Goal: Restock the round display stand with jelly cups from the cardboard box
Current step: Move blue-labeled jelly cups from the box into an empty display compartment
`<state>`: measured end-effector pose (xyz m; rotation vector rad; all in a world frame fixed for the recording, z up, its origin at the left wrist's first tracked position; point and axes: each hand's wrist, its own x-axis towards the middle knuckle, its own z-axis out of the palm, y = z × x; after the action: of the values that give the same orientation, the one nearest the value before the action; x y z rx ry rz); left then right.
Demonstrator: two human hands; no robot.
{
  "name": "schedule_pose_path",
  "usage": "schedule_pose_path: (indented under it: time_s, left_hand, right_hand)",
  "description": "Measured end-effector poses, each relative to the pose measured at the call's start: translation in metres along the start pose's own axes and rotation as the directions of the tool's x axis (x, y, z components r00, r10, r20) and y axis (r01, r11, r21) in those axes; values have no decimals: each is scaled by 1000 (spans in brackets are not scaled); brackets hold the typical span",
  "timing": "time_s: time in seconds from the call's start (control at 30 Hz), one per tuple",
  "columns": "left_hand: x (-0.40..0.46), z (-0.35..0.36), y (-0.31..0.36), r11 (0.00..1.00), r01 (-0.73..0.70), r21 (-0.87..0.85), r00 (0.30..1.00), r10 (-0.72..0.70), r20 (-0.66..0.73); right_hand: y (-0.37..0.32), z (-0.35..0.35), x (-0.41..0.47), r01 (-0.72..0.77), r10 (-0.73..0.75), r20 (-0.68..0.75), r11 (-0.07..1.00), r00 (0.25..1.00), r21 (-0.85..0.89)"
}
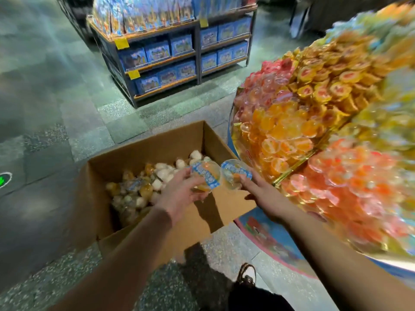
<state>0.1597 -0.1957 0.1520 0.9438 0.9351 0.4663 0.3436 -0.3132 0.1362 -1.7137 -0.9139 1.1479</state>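
A speckled tiled floor (74, 113) fills the left side, with a small green mark at its far left edge. In the background stands a shelf unit (173, 52) stacked with blue boxes and yellow price tags. In the lower middle, an open cardboard box (143, 151) sits on the floor, partly filled with a loose heap of jelly cups (143, 185) in white and amber tones. Above the right part of the box, the left hand (179, 196) curls its fingers around a clear cup (205, 176) with a blue-and-white lid and orange filling. Just beside it, nearly touching, a second cup (235, 175) with the same lid is gripped by the fingertips of the right hand (262, 194), near the box's right wall. Both cups are lifted clear of the heap, between the box and the display. To the right rises the round display stand (238, 140) with a gold rim, its tiers blurred and piled with orange, yellow, pink and red cups. Gold dividers separate the colours. At the bottom, a shoe (247, 273) rests on the floor beside the stand's blue base.
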Motion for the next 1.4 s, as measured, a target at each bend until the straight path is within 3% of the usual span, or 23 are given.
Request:
schedule_pose_path:
  time_s: [0.23,0.5,0.93,1.3,1.4]
  left_hand:
    - [-12,119,-17,989,-73,126,979,47,196]
    - [-30,271,-89,974,-28,224,924,-60,377]
    - [-64,504,-253,955,186,229,878,-267,397]
    - [1,579,-290,948,295,120,934,-313,172]
    - [25,596,-299,946,300,121,938,-316,143]
  right_hand:
    - [26,-81,-87,0,17,-350,999,937,48]
    - [109,-187,-192,-112,222,-542,967,811,229]
    - [266,-358,-329,-65,411,-474,804,779,590]
    - [301,-427,-285,-12,560,-416,606,716,795]
    - [310,-445,-256,-18,572,-418,604,705,797]
